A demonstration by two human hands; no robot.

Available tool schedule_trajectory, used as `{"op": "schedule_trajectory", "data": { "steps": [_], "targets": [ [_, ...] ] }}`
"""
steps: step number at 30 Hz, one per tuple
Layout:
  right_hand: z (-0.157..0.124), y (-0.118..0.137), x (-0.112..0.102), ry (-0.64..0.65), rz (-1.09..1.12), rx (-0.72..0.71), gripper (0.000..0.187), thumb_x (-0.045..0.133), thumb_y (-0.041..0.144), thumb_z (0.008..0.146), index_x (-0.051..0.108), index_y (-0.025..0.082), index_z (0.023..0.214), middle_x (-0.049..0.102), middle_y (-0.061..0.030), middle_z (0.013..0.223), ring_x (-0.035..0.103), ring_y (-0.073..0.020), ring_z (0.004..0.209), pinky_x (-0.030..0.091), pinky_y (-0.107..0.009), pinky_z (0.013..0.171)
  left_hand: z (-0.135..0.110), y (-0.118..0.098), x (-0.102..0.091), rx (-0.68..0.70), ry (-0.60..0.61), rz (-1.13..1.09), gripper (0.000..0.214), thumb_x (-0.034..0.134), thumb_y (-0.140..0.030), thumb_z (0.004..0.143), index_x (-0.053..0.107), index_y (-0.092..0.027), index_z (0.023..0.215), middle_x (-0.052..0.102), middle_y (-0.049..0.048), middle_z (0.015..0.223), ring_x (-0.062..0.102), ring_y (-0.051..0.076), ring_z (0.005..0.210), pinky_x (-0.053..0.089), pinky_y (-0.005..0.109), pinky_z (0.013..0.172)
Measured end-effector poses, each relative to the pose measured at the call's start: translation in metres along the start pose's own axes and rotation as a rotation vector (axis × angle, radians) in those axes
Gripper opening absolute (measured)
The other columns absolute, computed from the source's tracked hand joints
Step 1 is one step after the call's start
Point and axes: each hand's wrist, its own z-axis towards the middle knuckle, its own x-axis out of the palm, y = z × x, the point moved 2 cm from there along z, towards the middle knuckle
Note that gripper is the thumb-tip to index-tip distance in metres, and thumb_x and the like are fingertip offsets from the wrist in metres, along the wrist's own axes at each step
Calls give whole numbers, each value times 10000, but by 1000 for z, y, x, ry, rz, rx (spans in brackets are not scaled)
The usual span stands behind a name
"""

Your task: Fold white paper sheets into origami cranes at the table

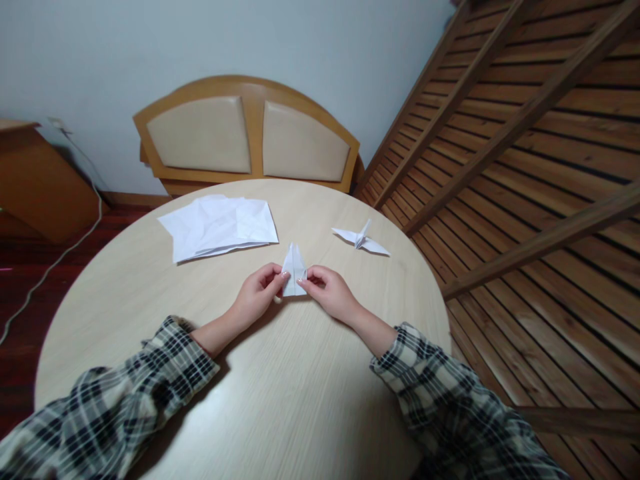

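Observation:
Between my two hands is a small piece of folded white paper [295, 267], narrow at its far end with two tips and a crease down its middle. My left hand [260, 290] pinches its left edge, thumb on top. On the opposite edge, my right hand [327, 288] grips the paper the same way, thumb over the face. The fingers beneath the paper are partly hidden. Beyond my right hand a finished-looking paper crane [361, 239] rests on the table with its wings spread.
A stack of creased white paper sheets [220, 227] lies at the far left of the round wooden table [300, 373]. Behind the table stands a padded headboard [255, 127] against the wall. Wooden slats [525, 167] rise along the right, and a white cable [65, 250] trails down at left.

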Motion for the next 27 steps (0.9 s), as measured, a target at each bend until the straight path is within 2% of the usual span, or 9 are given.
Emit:
{"op": "schedule_trajectory", "data": {
  "steps": [3,12,17,27],
  "targets": [
    [0,1,1,29,17,1,204,609,357,859,574,195,741,594,-8,749,534,-151,698,436,-293,667,0,1,-1,6,-15,24,297,608,-441,864,559,-178,736,522,-36,591,477,114,555,373,233,542],
    [-1,2,2,82,35,14,259,595,383,868,556,190,699,566,-4,706,509,-146,665,417,-290,647,-2,1,-1,3,3,50,312,597,-449,860,528,-183,712,502,-42,571,461,112,530,346,225,505],
    [0,0,2,87,51,25,318,574,460,874,552,190,707,543,1,700,482,-141,663,403,-286,640,-2,2,0,12,38,67,301,562,-436,883,533,-176,735,498,-42,593,458,109,541,347,221,506],
    [1,0,0,65,70,37,341,561,487,877,535,196,700,518,9,687,459,-141,661,391,-290,646,-4,2,1,7,92,97,297,555,-438,881,538,-171,751,500,-42,606,469,107,551,359,214,508]
  ]
}}
